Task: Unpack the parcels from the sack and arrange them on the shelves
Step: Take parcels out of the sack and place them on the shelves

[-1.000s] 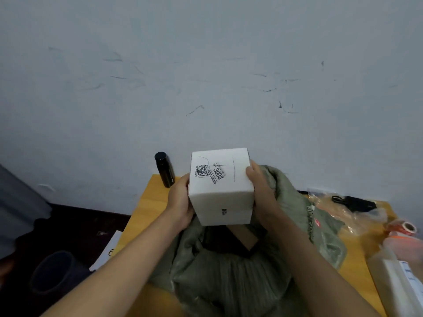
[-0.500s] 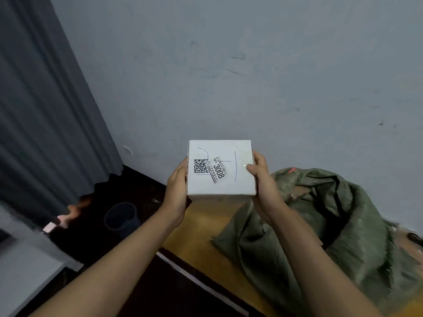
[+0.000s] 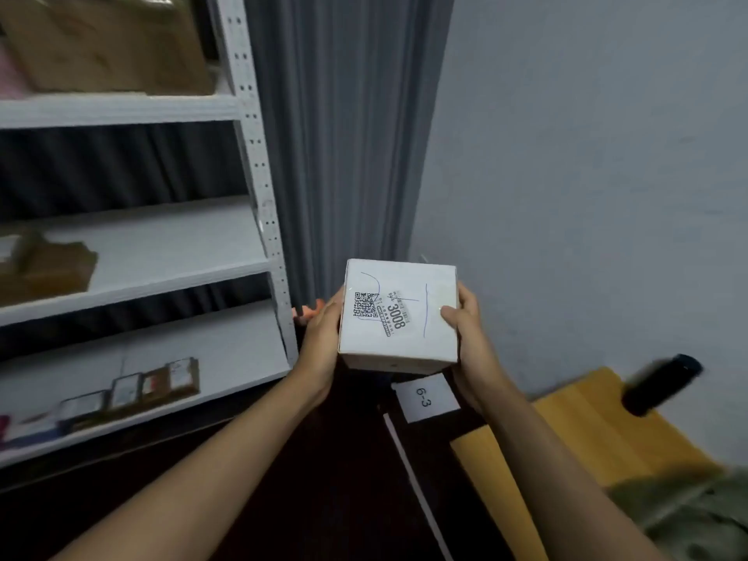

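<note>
I have the white box (image 3: 398, 313) held up in the air between both hands, in the middle of my view. My left hand (image 3: 321, 338) grips its left side with the fingers curled round the far edge; my right hand (image 3: 465, 330) grips the right side, thumb lying across the top face. The top of the box carries a square code, the number 3008 and a few pen strokes. To the left stands the white metal shelf rack (image 3: 259, 172), with brown parcels (image 3: 44, 269) on the middle and upper boards and a row of small packets (image 3: 129, 392) on the lowest one, all blurred. A grey curtain (image 3: 344, 127) hangs just right of the rack. Near right I see the yellow table (image 3: 599, 435), a black bottle (image 3: 659, 384) on it, and a corner of the green sack (image 3: 696, 516). A paper label (image 3: 427, 396) marked 6-3 lies below the box
</note>
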